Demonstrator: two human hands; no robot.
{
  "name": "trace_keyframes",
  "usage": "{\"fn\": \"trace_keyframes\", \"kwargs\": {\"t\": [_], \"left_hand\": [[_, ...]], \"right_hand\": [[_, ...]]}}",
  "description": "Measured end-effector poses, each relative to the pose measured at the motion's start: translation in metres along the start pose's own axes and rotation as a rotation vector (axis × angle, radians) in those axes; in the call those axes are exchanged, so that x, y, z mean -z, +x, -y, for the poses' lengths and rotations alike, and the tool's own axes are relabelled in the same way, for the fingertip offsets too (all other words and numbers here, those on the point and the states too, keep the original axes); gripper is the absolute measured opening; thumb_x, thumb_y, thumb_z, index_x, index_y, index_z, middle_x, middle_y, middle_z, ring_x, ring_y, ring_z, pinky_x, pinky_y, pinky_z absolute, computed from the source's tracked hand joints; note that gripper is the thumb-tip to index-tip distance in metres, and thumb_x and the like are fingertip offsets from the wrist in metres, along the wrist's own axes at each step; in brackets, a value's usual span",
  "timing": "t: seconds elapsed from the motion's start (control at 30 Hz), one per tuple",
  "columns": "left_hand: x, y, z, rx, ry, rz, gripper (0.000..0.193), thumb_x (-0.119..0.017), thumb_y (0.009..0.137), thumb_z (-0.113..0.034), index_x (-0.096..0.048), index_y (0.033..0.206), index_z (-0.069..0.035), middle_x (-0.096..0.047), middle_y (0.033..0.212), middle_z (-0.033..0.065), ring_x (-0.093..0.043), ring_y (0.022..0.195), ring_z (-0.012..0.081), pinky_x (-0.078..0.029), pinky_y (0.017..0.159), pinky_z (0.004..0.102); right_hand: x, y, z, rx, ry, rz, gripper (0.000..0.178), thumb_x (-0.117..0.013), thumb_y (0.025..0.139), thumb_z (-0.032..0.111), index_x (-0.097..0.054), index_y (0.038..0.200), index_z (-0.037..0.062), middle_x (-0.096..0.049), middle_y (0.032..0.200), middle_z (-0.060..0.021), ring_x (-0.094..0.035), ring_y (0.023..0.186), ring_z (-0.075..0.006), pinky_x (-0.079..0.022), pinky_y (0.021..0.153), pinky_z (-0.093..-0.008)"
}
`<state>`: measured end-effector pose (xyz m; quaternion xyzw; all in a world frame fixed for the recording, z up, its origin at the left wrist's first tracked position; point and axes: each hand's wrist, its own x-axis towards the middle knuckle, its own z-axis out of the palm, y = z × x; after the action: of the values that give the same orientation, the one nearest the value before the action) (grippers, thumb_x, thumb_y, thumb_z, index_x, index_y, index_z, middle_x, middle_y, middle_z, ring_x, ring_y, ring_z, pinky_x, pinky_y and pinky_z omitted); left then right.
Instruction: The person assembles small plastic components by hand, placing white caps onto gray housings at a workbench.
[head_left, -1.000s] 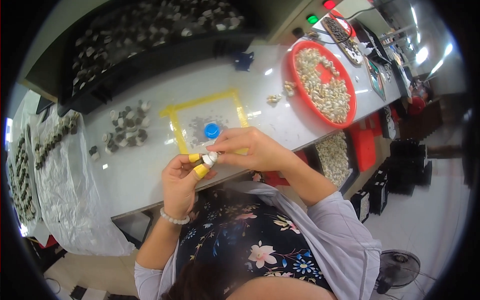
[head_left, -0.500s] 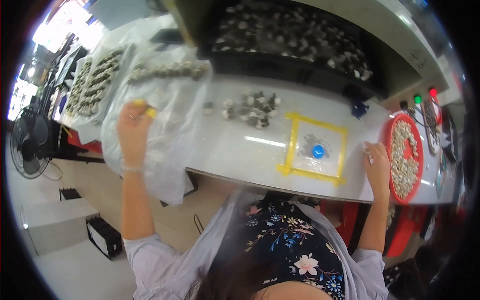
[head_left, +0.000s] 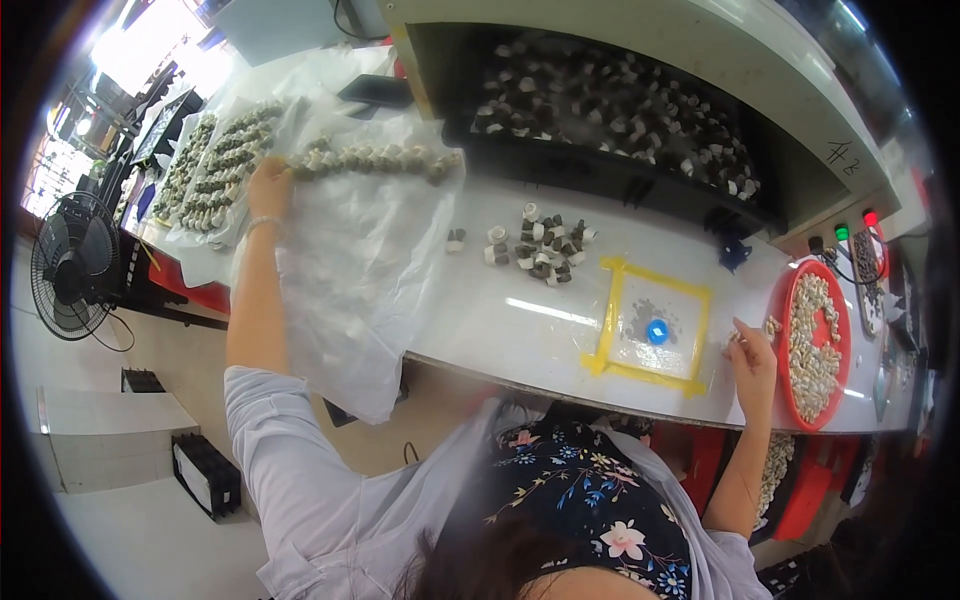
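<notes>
Apparently, left hand point(head_left: 268, 187) touches parts row point(head_left: 375, 160); right hand point(head_left: 752, 355) beside red tray point(head_left: 783, 300).

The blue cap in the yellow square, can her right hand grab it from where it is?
Probably yes. The right hand rests on the white table just beside the yellow tape square, and the blue cap sits inside it with nothing lying between them. A short move leftward looks enough.
</notes>
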<state>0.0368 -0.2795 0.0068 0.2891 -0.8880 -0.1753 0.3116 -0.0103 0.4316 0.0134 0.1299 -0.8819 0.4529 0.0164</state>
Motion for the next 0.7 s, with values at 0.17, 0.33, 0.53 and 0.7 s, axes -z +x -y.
{"fn": "trace_keyframes", "kwargs": {"t": [0.17, 0.33, 0.53, 0.7], "left_hand": [[-0.003, 0.001, 0.013, 0.030, -0.047, 0.063, 0.025, -0.060, 0.076, -0.014, -0.062, 0.099, -0.005, -0.065, 0.093, 0.0138, -0.062, 0.088, 0.0280, -0.046, 0.078, 0.0349], [-0.002, 0.000, 0.019, -0.044, -0.003, 0.077, 0.024, -0.058, 0.078, -0.014, -0.061, 0.100, -0.004, -0.065, 0.095, 0.0130, -0.061, 0.089, 0.0271, -0.046, 0.079, 0.0349], [0.009, 0.008, 0.044, 0.022, 0.053, 0.074, 0.026, -0.057, 0.080, -0.017, -0.061, 0.102, -0.003, -0.064, 0.094, 0.0142, -0.062, 0.084, 0.0257, -0.046, 0.075, 0.0356], [0.011, -0.057, -0.121, -0.069, -0.279, 0.047, 0.029, -0.060, 0.079, -0.013, -0.057, 0.106, -0.002, -0.061, 0.089, 0.0107, -0.060, 0.079, 0.0210, -0.047, 0.069, 0.0313]], "right_hand": [[0.006, -0.005, -0.007, -0.071, -0.021, 0.092, 0.024, -0.055, 0.079, -0.007, -0.056, 0.102, -0.0001, -0.050, 0.084, -0.0006, -0.051, 0.071, -0.0067, -0.046, 0.069, -0.0200], [0.006, -0.006, 0.007, -0.209, 0.021, 0.056, 0.020, -0.061, 0.072, -0.004, -0.057, 0.091, 0.0004, -0.052, 0.077, -0.0025, -0.051, 0.067, -0.0089, -0.042, 0.059, -0.0223], [0.008, -0.003, 0.015, -0.149, -0.112, 0.069, 0.021, -0.066, 0.070, 0.001, -0.057, 0.089, 0.0017, -0.056, 0.075, -0.0032, -0.051, 0.067, -0.0104, -0.042, 0.058, -0.0236], [0.010, -0.009, 0.009, -0.040, -0.273, 0.069, 0.022, -0.067, 0.070, 0.003, -0.059, 0.090, 0.0008, -0.057, 0.081, -0.0050, -0.053, 0.068, -0.0140, -0.043, 0.060, -0.0254]]}}
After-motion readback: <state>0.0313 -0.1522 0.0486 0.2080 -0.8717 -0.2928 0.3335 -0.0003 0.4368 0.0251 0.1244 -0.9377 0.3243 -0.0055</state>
